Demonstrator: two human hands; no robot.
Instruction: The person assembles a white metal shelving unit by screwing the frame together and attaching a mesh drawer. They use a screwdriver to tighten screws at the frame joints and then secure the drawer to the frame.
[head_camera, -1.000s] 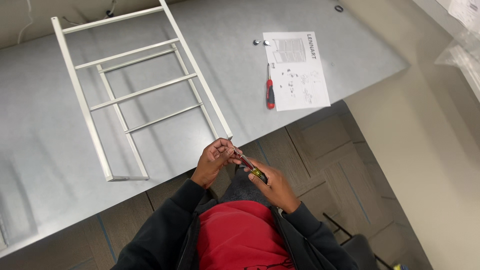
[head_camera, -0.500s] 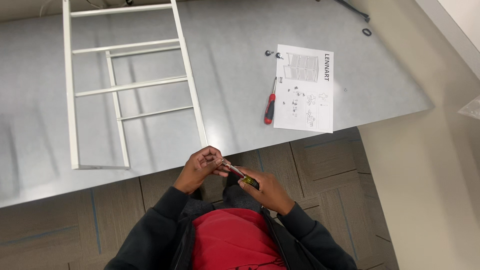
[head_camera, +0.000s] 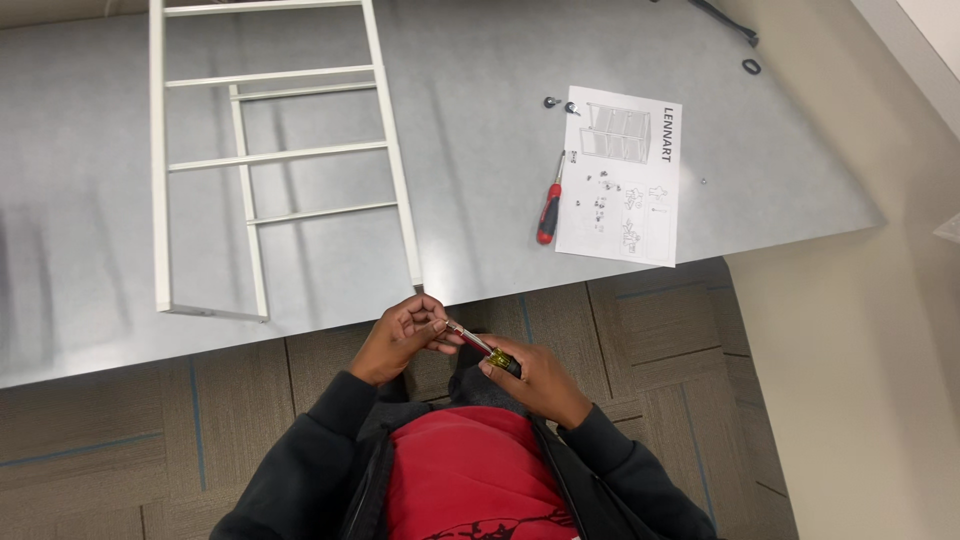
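Observation:
My right hand grips a small screwdriver with a yellow-green and dark handle, held just off the near edge of the grey table. My left hand pinches the tool's metal tip with thumb and fingers. Whether a screw sits at that tip is too small to tell. Both hands hover over the carpet floor, close to my red shirt. A white metal frame with several rungs lies flat on the table, its near right corner just above my left hand.
A red-handled screwdriver lies beside a white instruction sheet at the table's right. Small metal fittings rest near the sheet's top corner. A black ring lies at the far right.
The view has shifted so the frame and sheet sit more squarely in front of me. My hands stay together on the small screwdriver, barely moved.

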